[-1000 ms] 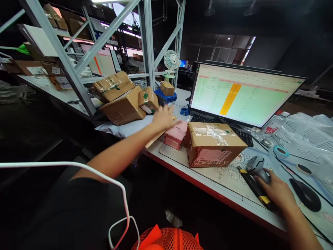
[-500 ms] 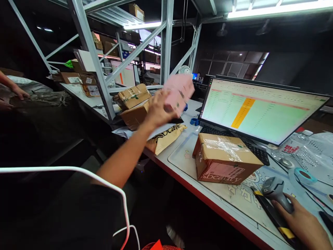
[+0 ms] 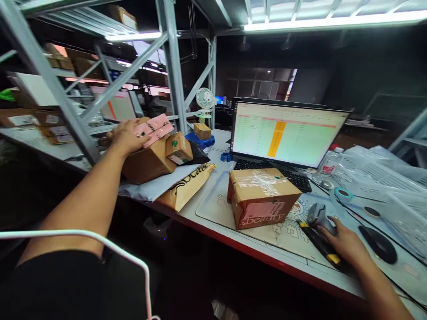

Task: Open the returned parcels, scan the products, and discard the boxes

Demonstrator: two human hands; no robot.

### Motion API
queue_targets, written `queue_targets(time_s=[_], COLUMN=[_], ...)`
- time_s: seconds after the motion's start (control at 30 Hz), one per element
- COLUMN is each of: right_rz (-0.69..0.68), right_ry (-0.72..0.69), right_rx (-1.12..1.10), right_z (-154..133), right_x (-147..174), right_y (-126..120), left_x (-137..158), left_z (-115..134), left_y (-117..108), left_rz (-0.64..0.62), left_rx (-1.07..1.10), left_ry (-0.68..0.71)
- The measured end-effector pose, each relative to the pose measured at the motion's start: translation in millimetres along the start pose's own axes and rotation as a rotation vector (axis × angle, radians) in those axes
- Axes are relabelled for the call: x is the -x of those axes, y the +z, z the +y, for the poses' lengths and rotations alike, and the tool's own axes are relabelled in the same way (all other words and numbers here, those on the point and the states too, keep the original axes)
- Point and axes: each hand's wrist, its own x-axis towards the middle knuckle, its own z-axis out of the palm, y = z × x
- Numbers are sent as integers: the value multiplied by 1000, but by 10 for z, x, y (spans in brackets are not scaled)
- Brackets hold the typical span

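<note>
My left hand (image 3: pixel 126 137) reaches to the parcel pile and grips the left end of a pink box (image 3: pixel 155 129). That box rests on or just above a larger brown carton (image 3: pixel 147 162); I cannot tell which. A small brown box (image 3: pixel 179 149) sits beside it. My right hand (image 3: pixel 345 242) lies at the right, closed around the handle of a grey barcode scanner (image 3: pixel 317 216). Alongside that hand is a black and yellow box cutter (image 3: pixel 316 244). Between the hands stands a taped brown carton (image 3: pixel 263 198) with a pink label.
Behind the carton are a keyboard (image 3: pixel 296 180) and a monitor (image 3: pixel 287 133) showing a spreadsheet. A black mouse (image 3: pixel 378 244) and a tape roll (image 3: pixel 343 194) lie at right. A yellow mailer bag (image 3: pixel 190 184) reaches the desk's front edge. Grey rack posts (image 3: pixel 175 75) rise at left.
My left hand has brought the pink box left and down onto the pile, uncovering the small brown box. My right hand stays at the scanner. The view has turned left to right.
</note>
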Motion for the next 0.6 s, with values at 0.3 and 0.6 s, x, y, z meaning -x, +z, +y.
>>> queue_targets(time_s=[0.3,0.6], right_rz=[831,1025], right_ry=[-16,24], right_rx=[-393,-504], right_z=[-1082,-1703], right_x=[43,-332], right_y=[-822,-1051], left_x=[2222,3859], left_z=[3008,4471], left_y=[520,989], left_rz=[-120,-398], left_rx=[612,744], left_ry=[874,1042])
